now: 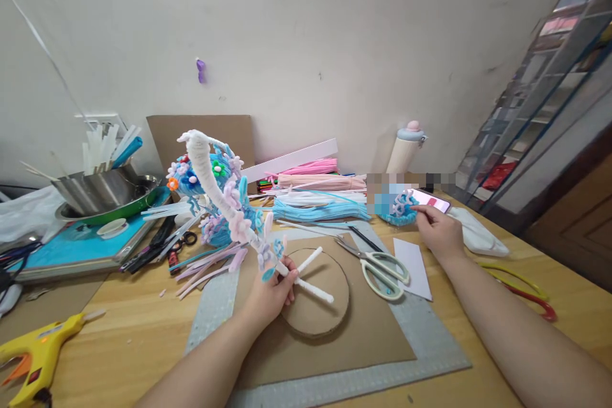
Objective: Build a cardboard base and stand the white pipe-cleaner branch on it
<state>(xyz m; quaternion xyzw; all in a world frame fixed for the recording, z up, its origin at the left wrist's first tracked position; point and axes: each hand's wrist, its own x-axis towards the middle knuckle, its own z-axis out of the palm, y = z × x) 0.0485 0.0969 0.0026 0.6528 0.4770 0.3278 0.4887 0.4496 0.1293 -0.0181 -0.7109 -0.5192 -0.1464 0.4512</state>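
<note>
A tall white wrapped stem (205,169) with pastel pipe-cleaner flowers curves up and to the left. Near its lower end, my left hand (277,287) is closed around it, and two white prongs (314,291) stick out over a round cardboard disc (329,312). My right hand (438,233) reaches to the back right, its fingers drawn together at the edge of a blue fuzzy piece with white loops (404,205). Whether the fingers grip that piece is hard to see. A phone (433,201) lies just behind that hand.
Green-handled scissors (385,271) lie right of the disc, beside a white card (414,268). Pipe-cleaner bundles (320,207) line the back. A yellow glue gun (41,354) rests at the front left; a metal bowl (98,190) stands behind. Red-and-yellow scissors (521,290) lie at the right.
</note>
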